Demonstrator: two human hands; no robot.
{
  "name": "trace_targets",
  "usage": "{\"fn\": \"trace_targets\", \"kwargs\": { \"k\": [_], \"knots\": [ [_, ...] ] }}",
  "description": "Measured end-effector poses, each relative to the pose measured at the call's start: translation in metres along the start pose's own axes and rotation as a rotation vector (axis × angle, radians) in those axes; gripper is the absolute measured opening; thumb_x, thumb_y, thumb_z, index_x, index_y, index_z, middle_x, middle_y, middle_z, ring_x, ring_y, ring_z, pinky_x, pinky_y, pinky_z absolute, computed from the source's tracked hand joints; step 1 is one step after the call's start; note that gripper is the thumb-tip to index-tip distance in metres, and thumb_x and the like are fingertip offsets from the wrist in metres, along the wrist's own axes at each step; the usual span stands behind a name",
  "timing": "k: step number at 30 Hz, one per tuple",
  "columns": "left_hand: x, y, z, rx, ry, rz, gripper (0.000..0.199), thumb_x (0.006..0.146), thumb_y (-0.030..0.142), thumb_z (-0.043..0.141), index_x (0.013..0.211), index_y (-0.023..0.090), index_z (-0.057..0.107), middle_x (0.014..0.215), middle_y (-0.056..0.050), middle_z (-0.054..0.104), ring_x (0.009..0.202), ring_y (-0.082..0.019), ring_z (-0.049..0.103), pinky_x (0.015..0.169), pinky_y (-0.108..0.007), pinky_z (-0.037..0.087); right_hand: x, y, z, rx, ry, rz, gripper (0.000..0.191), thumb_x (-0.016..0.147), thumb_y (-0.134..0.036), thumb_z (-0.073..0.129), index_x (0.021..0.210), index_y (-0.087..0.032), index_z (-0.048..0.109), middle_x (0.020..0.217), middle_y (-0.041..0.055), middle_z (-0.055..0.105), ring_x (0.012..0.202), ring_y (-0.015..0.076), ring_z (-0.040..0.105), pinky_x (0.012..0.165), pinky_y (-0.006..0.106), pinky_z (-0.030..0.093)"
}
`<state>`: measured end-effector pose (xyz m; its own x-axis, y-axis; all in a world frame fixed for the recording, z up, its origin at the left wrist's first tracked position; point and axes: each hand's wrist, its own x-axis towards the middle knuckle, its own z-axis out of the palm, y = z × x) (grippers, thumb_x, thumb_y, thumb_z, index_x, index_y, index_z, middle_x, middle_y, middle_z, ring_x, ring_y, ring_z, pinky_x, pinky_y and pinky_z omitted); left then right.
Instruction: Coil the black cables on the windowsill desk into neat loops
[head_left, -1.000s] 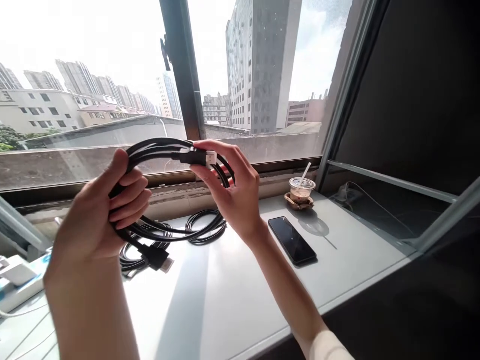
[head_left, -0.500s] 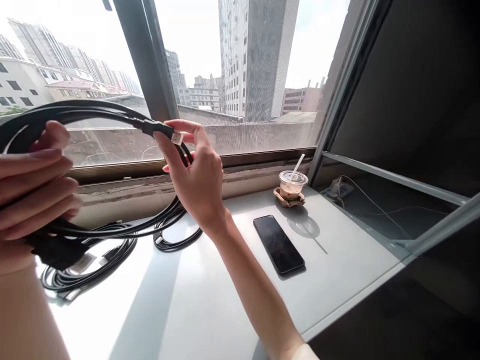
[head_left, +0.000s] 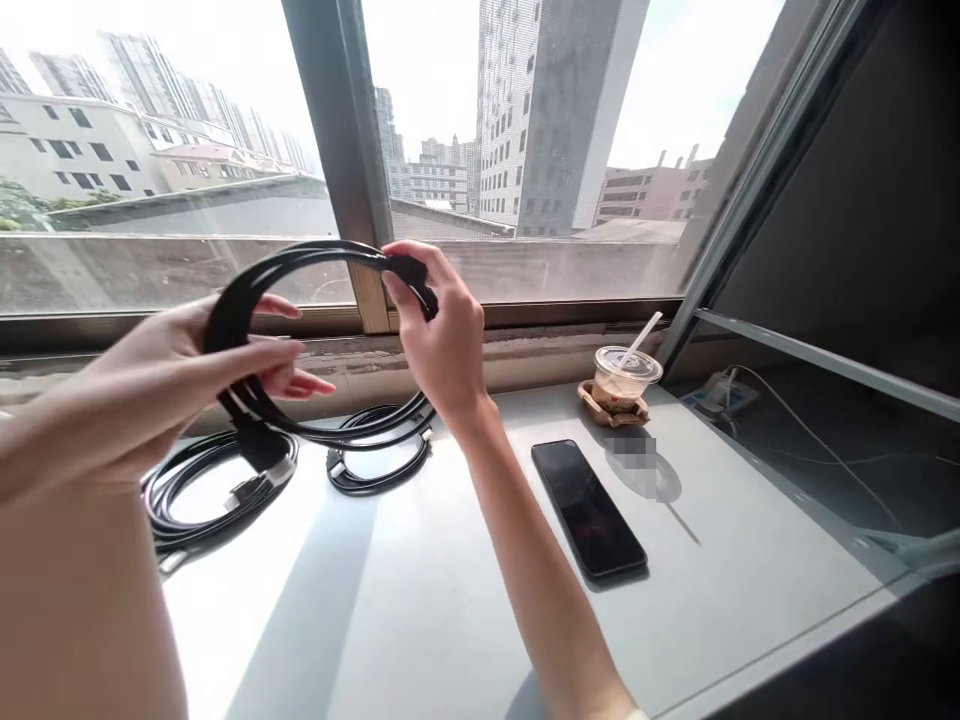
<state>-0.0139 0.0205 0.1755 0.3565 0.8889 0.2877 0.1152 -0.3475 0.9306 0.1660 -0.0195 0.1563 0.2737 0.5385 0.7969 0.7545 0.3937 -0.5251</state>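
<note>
- Coiled black cable (head_left: 231, 312) is up in the air over the table (head_left: 442, 610), held in front of the window (head_left: 570, 265).
- Right hand (head_left: 448, 345) has it pinched at the upper right, thumb and fingers clamped on it.
- Left hand (head_left: 176, 365) is kinda loose, thumb and fingers spread apart around the coil's left side.
- Two more cable coils (head_left: 367, 487) lie on the table below.
- Black phone (head_left: 589, 510) is flat on the right, near an iced drink cup (head_left: 621, 385) sitting in a cardboard holder (head_left: 596, 407).
</note>
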Motion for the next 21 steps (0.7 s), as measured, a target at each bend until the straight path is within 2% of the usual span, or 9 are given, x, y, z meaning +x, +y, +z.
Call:
{"fn": "trace_targets", "kwargs": {
  "k": [2, 5, 7, 9, 12, 14, 16, 19, 21],
  "knots": [
    [-0.005, 0.001, 0.002, 0.188, -0.107, -0.01, 0.031, 0.066, 0.014, 0.071, 0.096, 0.013, 0.061, 0.06, -0.002, 0.066, 0.052, -0.018, 0.064, 0.042, -0.021, 0.049, 0.001, 0.005, 0.003, 0.076, 0.077, 0.004, 0.018, 0.094, -0.023, 0.043, 0.11, -0.023, 0.05, 0.108, 0.001, 0.063, 0.101, 0.0091, 0.059, 0.09, 0.022, 0.049],
    [-0.008, 0.0, 0.002, 0.271, -0.09, 0.017, 0.023, 0.069, 0.017, 0.068, 0.09, 0.017, 0.058, 0.057, -0.001, 0.064, 0.045, -0.016, 0.06, 0.036, -0.019, 0.045, 0.0, 0.016, 0.008, 0.2, 0.106, 0.018, 0.021, 0.092, -0.018, 0.042, 0.111, -0.022, 0.052, 0.104, 0.0034, 0.063, 0.094, 0.0118, 0.062, 0.081, 0.025, 0.054],
    [-0.004, -0.005, 0.0, 0.284, -0.083, -0.013, 0.022, 0.073, 0.02, 0.064, 0.093, 0.018, 0.055, 0.057, 0.0, 0.063, 0.044, -0.016, 0.059, 0.034, -0.019, 0.043, -0.002, 0.028, 0.013, 0.293, -0.002, 0.098, 0.024, 0.09, -0.022, 0.045, 0.112, -0.022, 0.053, 0.095, 0.0028, 0.064, 0.073, 0.0113, 0.065, 0.06, 0.022, 0.056],
    [0.005, -0.017, -0.001, 0.348, -0.125, -0.101, 0.023, 0.074, 0.018, 0.06, 0.095, 0.018, 0.052, 0.058, 0.0, 0.061, 0.046, -0.016, 0.06, 0.035, -0.019, 0.042, -0.005, 0.042, 0.02, 0.321, -0.19, 0.25, 0.026, 0.085, -0.025, 0.052, 0.11, -0.021, 0.057, 0.084, 0.0005, 0.064, 0.052, 0.0085, 0.061, 0.044, 0.019, 0.051],
    [0.024, -0.044, -0.003, 0.581, -0.167, -0.284, 0.03, 0.068, 0.01, 0.059, 0.096, 0.014, 0.05, 0.058, 0.001, 0.058, 0.05, -0.017, 0.061, 0.038, -0.019, 0.043, -0.015, 0.062, 0.036, 0.213, -0.435, 0.425, 0.033, 0.078, -0.027, 0.057, 0.11, -0.02, 0.061, 0.084, 0.0018, 0.066, 0.055, 0.0111, 0.063, 0.041, 0.019, 0.048],
    [0.034, -0.064, -0.001, 0.768, -0.259, -0.425, 0.035, 0.067, 0.005, 0.054, 0.1, 0.011, 0.05, 0.061, -0.002, 0.06, 0.051, -0.018, 0.062, 0.042, -0.022, 0.045, -0.024, 0.072, 0.05, 0.054, -0.539, 0.458, 0.037, 0.075, -0.026, 0.06, 0.112, -0.023, 0.063, 0.098, 0.0038, 0.068, 0.067, 0.0143, 0.066, 0.047, 0.02, 0.051],
    [0.039, -0.081, 0.003, 0.865, -0.369, -0.559, 0.035, 0.067, 0.004, 0.051, 0.102, 0.008, 0.052, 0.06, -0.006, 0.062, 0.051, -0.021, 0.063, 0.045, -0.025, 0.047, -0.033, 0.079, 0.064, -0.145, -0.642, 0.455, 0.036, 0.075, -0.025, 0.059, 0.111, -0.026, 0.065, 0.105, 0.0027, 0.068, 0.078, 0.0169, 0.067, 0.062, 0.024, 0.054],
    [0.041, -0.095, 0.005, 0.857, -0.408, -0.599, 0.035, 0.07, 0.008, 0.05, 0.105, 0.006, 0.054, 0.059, -0.009, 0.064, 0.052, -0.022, 0.064, 0.049, -0.026, 0.048, -0.045, 0.087, 0.081, -0.32, -0.685, 0.449, 0.035, 0.079, -0.025, 0.055, 0.113, -0.026, 0.065, 0.11, 0.0034, 0.067, 0.101, 0.0224, 0.062, 0.085, 0.031, 0.049],
    [0.04, -0.097, 0.0, 0.854, -0.39, -0.583, 0.04, 0.072, 0.015, 0.054, 0.111, 0.007, 0.052, 0.065, -0.01, 0.067, 0.057, -0.022, 0.065, 0.052, -0.025, 0.048, -0.051, 0.093, 0.087, -0.352, -0.693, 0.447, 0.036, 0.081, -0.025, 0.053, 0.115, -0.025, 0.064, 0.115, 0.0052, 0.065, 0.108, 0.025, 0.059, 0.09, 0.035, 0.046]
  ]
}}
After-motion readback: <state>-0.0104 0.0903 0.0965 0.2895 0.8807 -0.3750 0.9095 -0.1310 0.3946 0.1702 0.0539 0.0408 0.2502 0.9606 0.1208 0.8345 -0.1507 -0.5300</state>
